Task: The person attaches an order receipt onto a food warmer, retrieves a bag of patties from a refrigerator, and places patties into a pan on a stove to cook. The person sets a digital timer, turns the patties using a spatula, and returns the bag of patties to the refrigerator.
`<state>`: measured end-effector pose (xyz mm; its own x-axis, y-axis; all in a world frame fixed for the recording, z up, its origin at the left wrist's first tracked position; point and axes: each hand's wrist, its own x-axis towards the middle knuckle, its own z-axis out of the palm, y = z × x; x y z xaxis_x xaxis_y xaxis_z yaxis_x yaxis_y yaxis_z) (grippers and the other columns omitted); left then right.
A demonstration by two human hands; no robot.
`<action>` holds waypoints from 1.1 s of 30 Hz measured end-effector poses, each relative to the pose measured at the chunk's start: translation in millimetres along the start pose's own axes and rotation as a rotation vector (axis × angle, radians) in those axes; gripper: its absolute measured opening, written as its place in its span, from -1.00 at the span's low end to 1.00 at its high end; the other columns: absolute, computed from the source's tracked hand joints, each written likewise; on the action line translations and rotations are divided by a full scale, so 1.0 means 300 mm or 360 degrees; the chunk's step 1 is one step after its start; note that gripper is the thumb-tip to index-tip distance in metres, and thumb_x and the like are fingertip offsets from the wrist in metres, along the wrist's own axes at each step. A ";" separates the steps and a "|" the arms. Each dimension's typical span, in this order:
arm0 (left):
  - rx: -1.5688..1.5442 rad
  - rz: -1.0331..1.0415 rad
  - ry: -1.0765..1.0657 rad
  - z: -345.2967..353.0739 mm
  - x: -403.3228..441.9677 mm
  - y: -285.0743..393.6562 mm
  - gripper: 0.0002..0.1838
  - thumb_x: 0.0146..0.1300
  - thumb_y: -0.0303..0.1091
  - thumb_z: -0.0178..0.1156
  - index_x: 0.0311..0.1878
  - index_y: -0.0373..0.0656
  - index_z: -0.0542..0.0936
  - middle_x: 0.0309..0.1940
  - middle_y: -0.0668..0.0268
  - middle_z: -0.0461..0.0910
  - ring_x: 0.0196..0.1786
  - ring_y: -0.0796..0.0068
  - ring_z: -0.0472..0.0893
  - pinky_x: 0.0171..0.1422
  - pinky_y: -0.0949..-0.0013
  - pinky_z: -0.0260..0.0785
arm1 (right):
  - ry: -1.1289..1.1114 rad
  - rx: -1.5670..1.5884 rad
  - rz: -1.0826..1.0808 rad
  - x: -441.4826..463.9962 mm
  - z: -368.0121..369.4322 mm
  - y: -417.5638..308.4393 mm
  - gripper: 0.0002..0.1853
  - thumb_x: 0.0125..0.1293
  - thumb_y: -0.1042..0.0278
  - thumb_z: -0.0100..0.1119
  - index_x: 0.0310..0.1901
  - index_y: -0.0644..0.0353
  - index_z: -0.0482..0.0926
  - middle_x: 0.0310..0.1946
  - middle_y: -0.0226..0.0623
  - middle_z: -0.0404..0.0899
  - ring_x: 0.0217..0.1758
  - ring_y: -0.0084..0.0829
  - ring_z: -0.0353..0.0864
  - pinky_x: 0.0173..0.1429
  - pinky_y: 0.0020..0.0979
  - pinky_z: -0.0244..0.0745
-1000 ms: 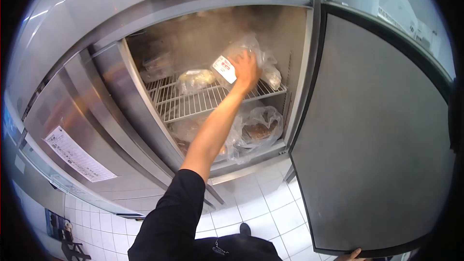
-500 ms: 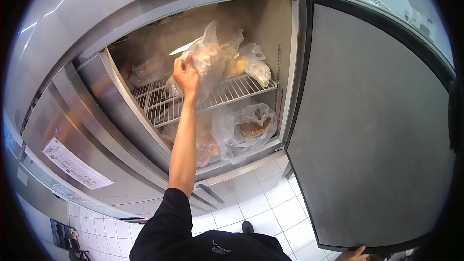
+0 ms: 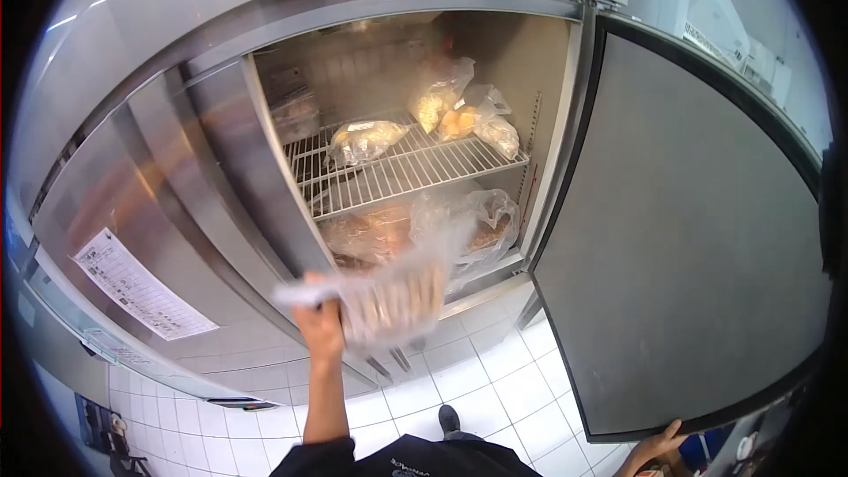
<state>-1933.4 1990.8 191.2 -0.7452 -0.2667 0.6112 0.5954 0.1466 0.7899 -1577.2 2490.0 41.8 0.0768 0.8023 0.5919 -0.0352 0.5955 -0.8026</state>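
Note:
My left hand (image 3: 320,322) is closed on a clear plastic bag (image 3: 397,300), blurred by motion, with pale brownish pieces of food inside. It hangs in front of the open freezer, below the wire shelf (image 3: 415,163). At the lower right, my right hand (image 3: 658,446) grips the bottom edge of the open freezer door (image 3: 707,230); part of that hand is hidden behind the door. Several bags stay on the shelf: a bag of yellowish food (image 3: 367,141) at its middle, and a bag of yellow pieces (image 3: 435,106) and a whitish bag (image 3: 497,134) towards the right.
Below the shelf lie large plastic bags of brownish food (image 3: 375,234). A clear container (image 3: 296,115) sits at the shelf's left. A closed steel door with a printed sheet (image 3: 146,287) stands on the left. White tiles (image 3: 503,389) cover the floor.
My left hand has drawn the bag off the shelf, out and down towards me, uncovering the bags behind it. My right hand remains at the door's edge, now more in view.

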 end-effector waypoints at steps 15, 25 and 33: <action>0.0321 -0.0681 -0.0921 -0.582 -0.822 -0.063 -0.68 -0.08 -0.63 0.14 -0.22 -0.20 0.71 -0.30 0.19 0.70 -0.23 0.30 0.68 -0.10 0.39 0.49 | -0.0569 -0.0305 -0.0061 -0.476 -0.006 -0.378 -0.25 0.23 0.29 0.33 0.31 0.45 0.14 0.18 0.07 0.36 0.24 -0.19 0.36 0.35 -0.20 0.25; 0.0299 -0.1154 -0.1248 -0.672 -1.084 -0.151 -0.86 0.24 -0.52 0.06 -0.24 -0.25 0.61 -0.30 0.09 0.60 -0.24 0.08 0.60 -0.10 0.23 0.45 | -0.2067 0.0541 -0.0218 -0.742 0.475 -0.902 -0.32 0.14 0.22 0.43 0.21 0.34 0.35 0.12 -0.10 0.47 0.21 -0.27 0.49 0.27 -0.26 0.39; 0.0275 -0.0706 -0.1525 -0.155 -1.016 -0.286 -0.84 0.24 -0.54 0.06 -0.16 -0.28 0.59 -0.28 0.07 0.58 -0.22 0.18 0.57 -0.07 0.24 0.42 | -0.2438 0.0545 0.0139 -0.503 0.449 -0.570 -0.70 0.37 0.30 0.10 0.07 0.21 0.49 -0.04 -0.24 0.57 0.07 -0.25 0.57 0.17 -0.33 0.45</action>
<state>-1743.5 2015.1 -65.2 -0.8546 0.5192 -0.0079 0.2187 0.3737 0.9014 -1716.9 2272.7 99.6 -0.9740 -0.0159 0.2262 -0.2168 0.3569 -0.9086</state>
